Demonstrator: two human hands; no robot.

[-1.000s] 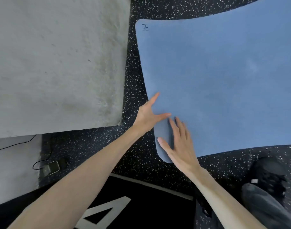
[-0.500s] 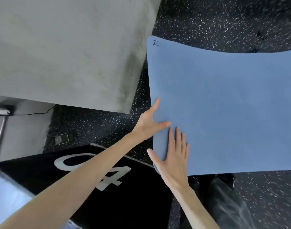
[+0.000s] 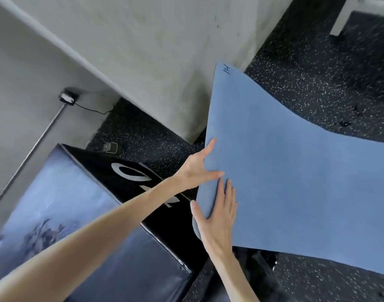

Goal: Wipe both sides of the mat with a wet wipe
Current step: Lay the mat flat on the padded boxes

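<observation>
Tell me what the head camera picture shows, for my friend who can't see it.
Two bare hands hold the near end of a blue mat, lifted off a black speckled floor. The left hand pinches its side edge; the right hand grips the rounded corner. A black box with white markings sits to the left.

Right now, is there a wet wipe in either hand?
No: the left hand and right hand both hold the edge of the blue mat, and no wipe shows.
</observation>
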